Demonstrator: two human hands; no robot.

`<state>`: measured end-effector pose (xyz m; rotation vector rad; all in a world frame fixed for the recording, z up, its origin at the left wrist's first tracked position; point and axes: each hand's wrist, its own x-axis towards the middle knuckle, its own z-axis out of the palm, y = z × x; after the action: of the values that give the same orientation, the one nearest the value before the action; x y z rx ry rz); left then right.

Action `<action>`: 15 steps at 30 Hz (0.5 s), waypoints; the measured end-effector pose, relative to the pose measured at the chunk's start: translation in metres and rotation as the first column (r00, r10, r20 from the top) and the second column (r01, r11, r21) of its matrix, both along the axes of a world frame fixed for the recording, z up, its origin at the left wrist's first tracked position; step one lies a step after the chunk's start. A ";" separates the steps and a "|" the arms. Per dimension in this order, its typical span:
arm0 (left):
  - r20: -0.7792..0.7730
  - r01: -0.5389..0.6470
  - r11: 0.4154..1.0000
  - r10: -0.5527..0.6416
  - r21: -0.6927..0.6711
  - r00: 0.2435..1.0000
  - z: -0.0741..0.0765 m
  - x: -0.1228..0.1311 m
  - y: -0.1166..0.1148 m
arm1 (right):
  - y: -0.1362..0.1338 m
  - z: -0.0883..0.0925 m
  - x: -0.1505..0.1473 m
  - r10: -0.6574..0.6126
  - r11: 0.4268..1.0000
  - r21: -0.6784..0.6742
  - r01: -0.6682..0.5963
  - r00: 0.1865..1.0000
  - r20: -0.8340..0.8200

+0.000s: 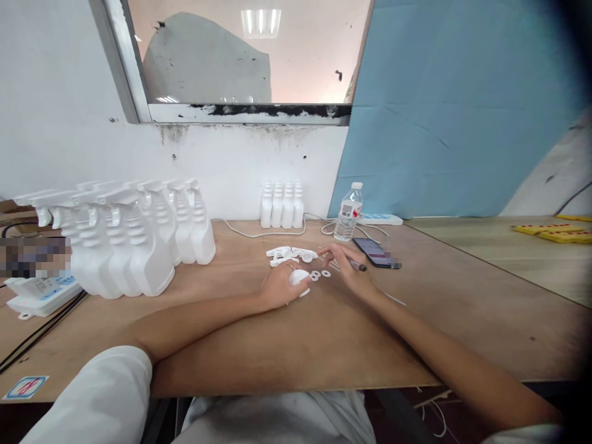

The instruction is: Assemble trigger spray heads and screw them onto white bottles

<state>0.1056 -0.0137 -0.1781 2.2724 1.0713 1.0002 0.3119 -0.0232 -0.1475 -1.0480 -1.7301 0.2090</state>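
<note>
My left hand (277,288) is closed around a smooth white plastic piece (300,277) low over the table; its exact kind is partly covered by the fingers. My right hand (348,269) grips a dark pen-like tool (357,266), its end sticking out past the knuckles. Between the hands lie several flat white washers (326,274). Just beyond the left hand are white spray-bottle trigger heads (280,253), with another white trigger part (305,254) near the right fingertips. A thin white tube (395,300) lies partly under the right forearm.
White spray bottles (152,265) stand grouped at left, beside a power strip (44,299) with black cables. Several small white bottles (287,206) line the wall. A water bottle (348,216), a phone (375,252) and a white cord (259,235) lie at the back of the wooden table (287,357).
</note>
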 end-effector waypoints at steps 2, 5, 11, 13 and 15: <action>-0.058 0.014 0.989 -0.005 0.147 0.998 0.000 -0.002 -0.001 | 0.000 0.000 0.000 0.005 1.000 -0.011 -0.005 1.000 -0.004; -0.154 0.043 0.946 0.008 0.321 0.988 0.000 -0.004 0.004 | 0.000 -0.001 0.000 0.010 0.998 -0.062 -0.010 1.000 -0.007; -0.233 0.016 0.800 0.155 0.600 0.960 0.052 -0.021 0.027 | 0.000 -0.001 0.000 0.035 0.992 -0.116 -0.044 0.997 -0.073; -0.140 -0.121 0.706 0.300 0.697 0.944 0.088 -0.039 0.031 | -0.001 -0.001 -0.001 0.037 0.991 -0.124 -0.047 0.996 -0.081; -0.018 -0.284 0.632 0.427 0.721 0.904 0.125 -0.065 0.030 | -0.001 -0.001 -0.002 0.036 0.990 -0.136 -0.046 0.996 -0.078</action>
<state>0.0402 0.0166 -0.0528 2.8670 1.4490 1.6140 0.3099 -0.0245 -0.1484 -1.0910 -1.6883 0.3946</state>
